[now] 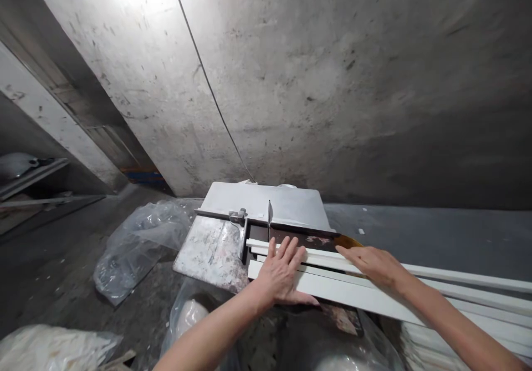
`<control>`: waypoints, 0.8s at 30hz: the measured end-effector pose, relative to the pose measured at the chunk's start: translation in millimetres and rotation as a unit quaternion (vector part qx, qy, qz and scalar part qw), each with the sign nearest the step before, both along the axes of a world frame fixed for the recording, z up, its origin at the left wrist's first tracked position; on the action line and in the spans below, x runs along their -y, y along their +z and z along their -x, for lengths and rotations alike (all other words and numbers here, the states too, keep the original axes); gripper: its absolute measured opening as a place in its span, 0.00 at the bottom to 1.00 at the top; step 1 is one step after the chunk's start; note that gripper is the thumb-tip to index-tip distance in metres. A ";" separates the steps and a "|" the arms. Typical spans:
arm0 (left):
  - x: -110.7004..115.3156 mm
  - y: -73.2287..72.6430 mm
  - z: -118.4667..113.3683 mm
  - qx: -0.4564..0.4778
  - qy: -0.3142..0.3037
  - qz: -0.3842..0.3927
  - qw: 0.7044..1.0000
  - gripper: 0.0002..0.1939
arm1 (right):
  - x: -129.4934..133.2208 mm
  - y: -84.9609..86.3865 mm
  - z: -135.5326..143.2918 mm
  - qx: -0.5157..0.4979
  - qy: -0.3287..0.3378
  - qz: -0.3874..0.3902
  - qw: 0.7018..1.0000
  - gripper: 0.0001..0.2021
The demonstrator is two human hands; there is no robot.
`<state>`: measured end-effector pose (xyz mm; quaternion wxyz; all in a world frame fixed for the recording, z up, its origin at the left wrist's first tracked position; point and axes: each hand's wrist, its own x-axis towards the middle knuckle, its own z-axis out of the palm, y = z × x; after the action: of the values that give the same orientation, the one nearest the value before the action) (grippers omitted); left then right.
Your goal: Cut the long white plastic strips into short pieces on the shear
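Several long white strips (341, 290) lie side by side on a low work table (199, 249), their left ends near a dark metal bracket. My left hand (282, 271) rests flat across the strips close to those ends, fingers spread and thumb toward the near edge. Farther right, my right hand (372, 264) lies over the same strips with its fingers stretched toward the far side; part of its grip is hidden. Just beyond the left hand, a thin dark upright plate (269, 219) stands on the table.
A metal bar (214, 214) with a small clamp crosses the table. Behind it rises a stained grey wall (332, 94) with a hanging cable (203, 72). Clear plastic bags (141, 243) lie on the floor at left, and a bag of pale pieces (54, 349) sits at lower left.
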<state>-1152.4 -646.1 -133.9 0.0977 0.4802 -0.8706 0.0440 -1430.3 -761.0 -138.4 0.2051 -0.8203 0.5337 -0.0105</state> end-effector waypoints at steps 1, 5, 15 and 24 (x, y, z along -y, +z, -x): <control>0.0 1.3 -0.1 0.000 0.001 -0.004 1.000 0.58 | 4.9 -0.1 -2.7 -0.017 0.002 -0.037 0.999 0.28; -1.0 4.0 0.5 -0.016 0.003 -0.034 0.999 0.59 | 9.7 2.9 -9.4 -0.034 -0.014 -0.095 0.995 0.33; -5.5 4.5 -0.5 -0.017 -0.011 -0.052 0.998 0.56 | -2.2 28.4 -11.3 0.013 0.021 -0.132 0.991 0.34; -4.2 -6.4 2.3 -0.023 0.014 -0.046 0.999 0.62 | -3.1 21.0 -16.9 -0.050 0.068 -0.098 0.992 0.36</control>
<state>-1154.7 -641.9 -140.3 0.0952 0.4969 -0.8625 -0.0057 -1413.4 -758.0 -117.5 0.2575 -0.8303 0.4848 0.0968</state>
